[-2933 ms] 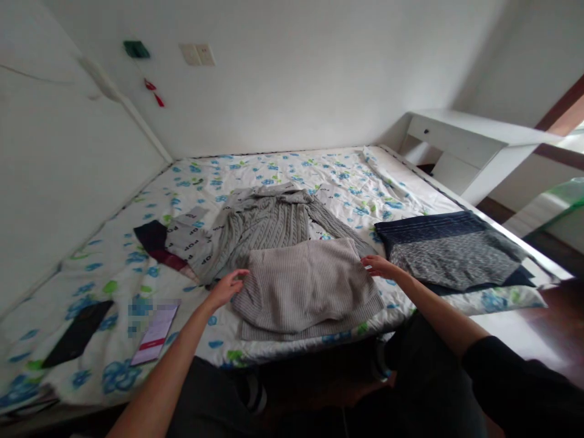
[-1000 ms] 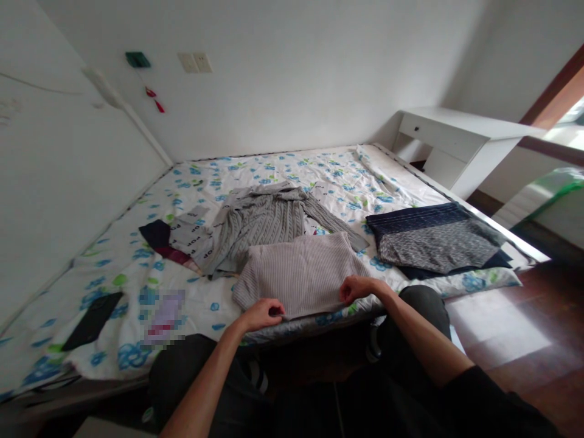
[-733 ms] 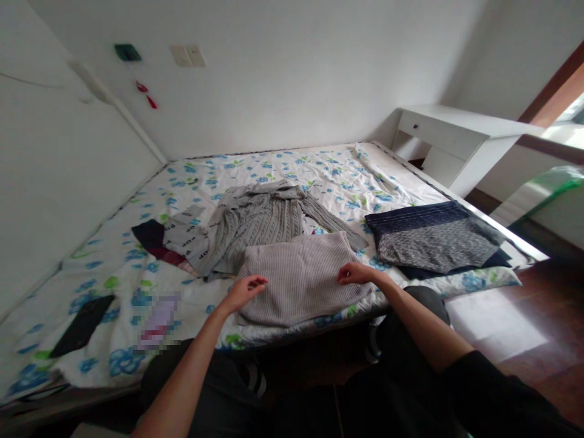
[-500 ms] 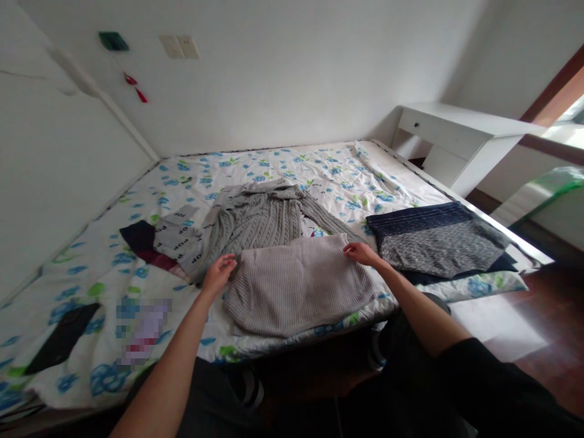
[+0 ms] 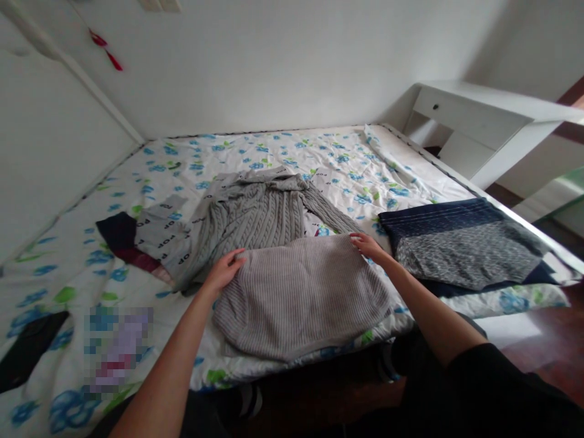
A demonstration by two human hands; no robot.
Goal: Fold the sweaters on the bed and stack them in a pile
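A beige-grey ribbed knit sweater (image 5: 301, 298) lies folded in a wide bundle at the near edge of the bed. My left hand (image 5: 227, 269) touches its upper left corner, fingers apart and resting on the knit. At the upper right corner, my right hand (image 5: 368, 246) lies with its fingers stretched over the edge. Neither hand visibly grips the cloth. Just behind is a grey cable-knit sweater (image 5: 255, 219), spread out with one sleeve reaching right, partly covered by the folded one. Under it lies a light grey garment with black lettering (image 5: 162, 234).
Floral bedding (image 5: 255, 149) covers the bed. On the right lies a folded navy and speckled grey garment (image 5: 465, 243). Navy and maroon cloth (image 5: 121, 234) pokes out at left. A black flat item (image 5: 31, 350) and a blurred-out lilac item (image 5: 121, 350) lie near-left. A white desk (image 5: 474, 118) stands beyond.
The view has tilted down and come closer. My left hand has moved from beside the folded sweater onto its corner. My right hand's fingers have straightened over the opposite corner.
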